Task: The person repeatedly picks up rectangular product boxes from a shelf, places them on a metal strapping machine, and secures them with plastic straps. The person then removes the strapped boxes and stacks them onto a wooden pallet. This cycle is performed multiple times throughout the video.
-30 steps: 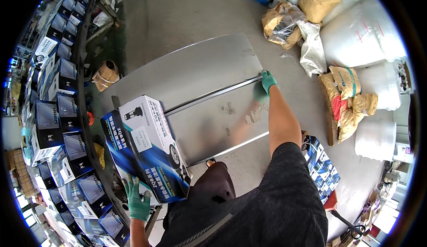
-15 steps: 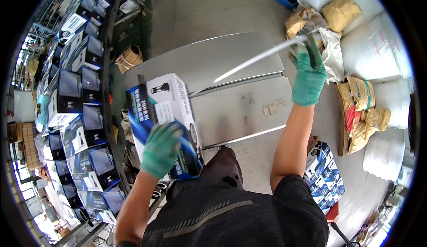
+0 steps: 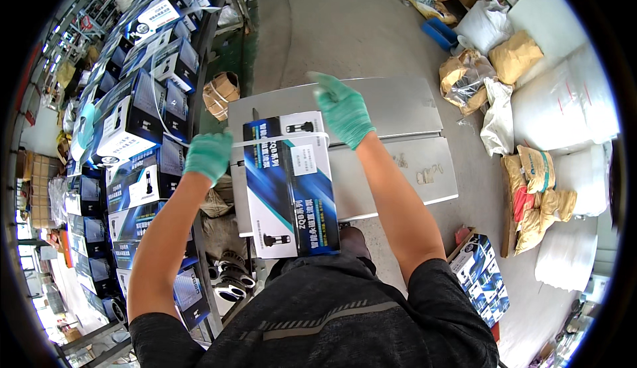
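A printed blue, white and black cardboard box point(image 3: 273, 189) lies on the metal-topped table point(image 3: 398, 106) in front of me. Across its far part runs a white packing strap point(image 3: 262, 140), which bends down at the box's right edge. At the left side, my left hand point(image 3: 211, 156), in a green glove, is closed on the strap, and a loose length arcs up beyond it. My right hand point(image 3: 344, 111), also gloved in green, hovers over the box's far right corner. Its fingers are stretched out and slightly blurred, with nothing visible in them.
Stacked printed boxes point(image 3: 136, 182) fill a rack along the left. A brown carton point(image 3: 221, 95) sits on the floor beyond the table. Sacks point(image 3: 514, 56) and plastic-wrapped bundles point(image 3: 557, 103) line the right wall. Another printed box point(image 3: 479, 278) stands by my right elbow.
The box has turned straighter and lies flatter. My left hand went from the box to the strap at its left. My right hand came in from the far right, and the strap now crosses the box.
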{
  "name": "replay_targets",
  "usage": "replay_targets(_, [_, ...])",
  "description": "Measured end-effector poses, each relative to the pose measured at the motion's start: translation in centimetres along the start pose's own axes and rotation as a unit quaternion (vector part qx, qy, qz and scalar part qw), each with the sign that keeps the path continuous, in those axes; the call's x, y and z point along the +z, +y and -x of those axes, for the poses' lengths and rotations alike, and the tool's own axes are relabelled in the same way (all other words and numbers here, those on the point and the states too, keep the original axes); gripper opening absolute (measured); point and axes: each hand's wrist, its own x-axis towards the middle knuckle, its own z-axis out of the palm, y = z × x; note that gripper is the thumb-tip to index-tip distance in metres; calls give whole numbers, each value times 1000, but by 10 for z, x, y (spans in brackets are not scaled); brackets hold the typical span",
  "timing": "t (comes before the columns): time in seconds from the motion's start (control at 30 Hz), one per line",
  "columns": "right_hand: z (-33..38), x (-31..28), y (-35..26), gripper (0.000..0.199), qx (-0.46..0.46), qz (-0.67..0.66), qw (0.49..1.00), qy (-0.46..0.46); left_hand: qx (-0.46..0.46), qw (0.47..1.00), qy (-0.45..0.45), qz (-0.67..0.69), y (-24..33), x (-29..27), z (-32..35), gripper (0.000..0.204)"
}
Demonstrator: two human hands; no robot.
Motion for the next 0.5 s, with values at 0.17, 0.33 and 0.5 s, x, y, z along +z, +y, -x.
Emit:
replay_targets(0.17, [6,81,167,74,219,151,964,13,-98,994,-43,-22,-95,46,81,37])
replay_targets(0.33, [18,114,131,80,287,136,948,31,-242,966,-44,-82,-181,63,183,20])
replay_targets(0.5, [17,118,131,84,293,182,938,28,-369,915,-137,-87,-246,69,268,15])
